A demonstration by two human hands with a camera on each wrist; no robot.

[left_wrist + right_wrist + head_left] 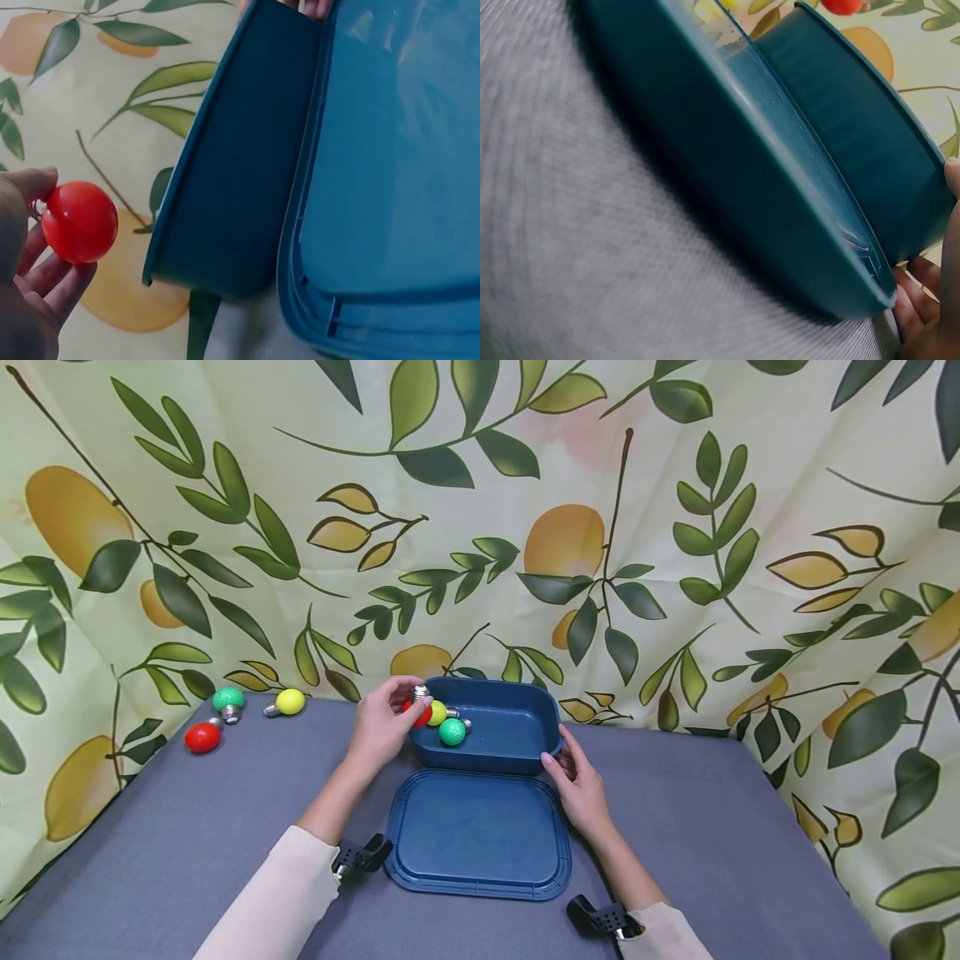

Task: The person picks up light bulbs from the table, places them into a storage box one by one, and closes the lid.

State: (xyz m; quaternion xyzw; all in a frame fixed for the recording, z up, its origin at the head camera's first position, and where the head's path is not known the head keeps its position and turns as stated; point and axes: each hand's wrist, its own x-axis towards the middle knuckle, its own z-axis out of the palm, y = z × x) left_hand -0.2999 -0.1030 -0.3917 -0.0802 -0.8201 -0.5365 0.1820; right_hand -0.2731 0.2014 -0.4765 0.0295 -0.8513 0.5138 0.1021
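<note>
My left hand [382, 722] holds a red light bulb [80, 223] by its metal screw base, over the left end of a deep blue box [510, 727]. In the left wrist view, the thumb and fingertips close around the base end while the round red part faces the box. Inside the box, at its left, lie a yellow bulb [437, 713] and a green bulb [452, 732]. At the box's right end, my right hand [581, 789] grips the wall, thumb near the front corner and fingers along the side.
A blue lid [480, 835] lies flat just in front of the box. On the table's left side sit a green bulb [228, 697], a yellow bulb [289, 702] and a red bulb [203, 737]. A leaf-printed cloth [465, 610] hangs close behind the box.
</note>
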